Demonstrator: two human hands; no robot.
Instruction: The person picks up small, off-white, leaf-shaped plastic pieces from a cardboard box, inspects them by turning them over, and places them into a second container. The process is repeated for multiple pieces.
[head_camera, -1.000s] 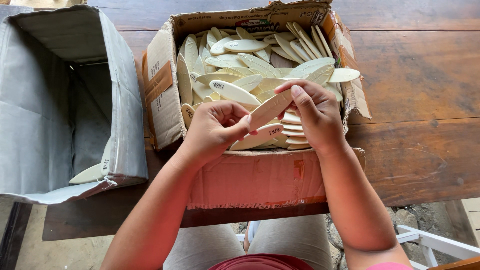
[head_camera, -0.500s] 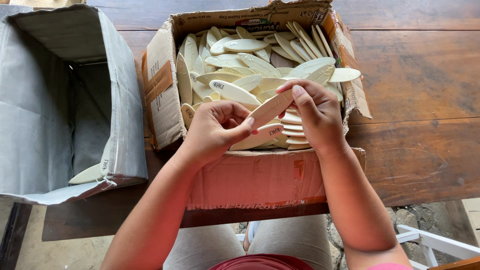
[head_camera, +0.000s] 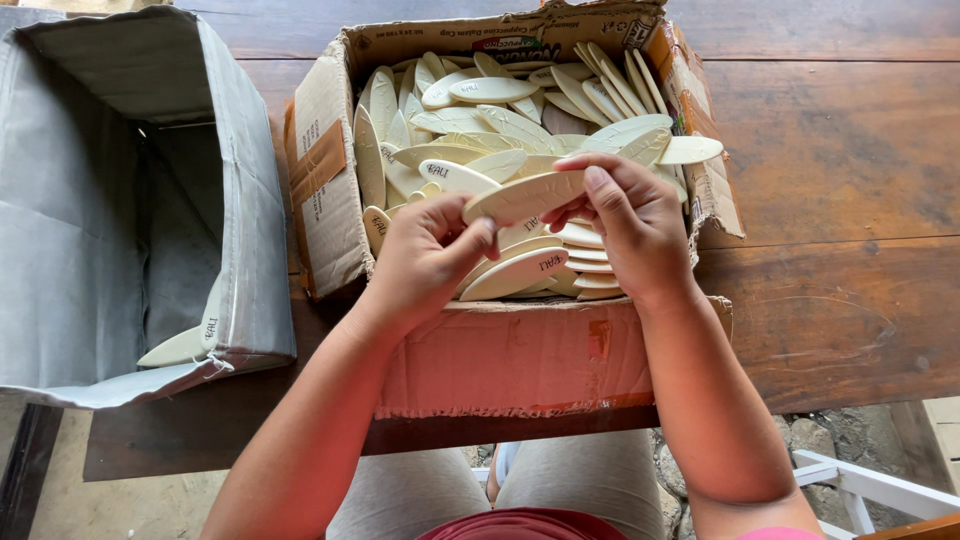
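Head view shows the left hand (head_camera: 425, 260) and right hand (head_camera: 630, 225) pinching opposite ends of a pale leaf-shaped piece (head_camera: 525, 197) at frame centre above the cardboard box (head_camera: 520, 350); it looks light, stiff, probably brittle, best gripped by its edges.

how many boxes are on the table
2. A grey box lies on its side at the left, with a couple of leaf-shaped pieces at its mouth. A brown box full of such pieces sits in the middle, under both hands. None seem hidden.
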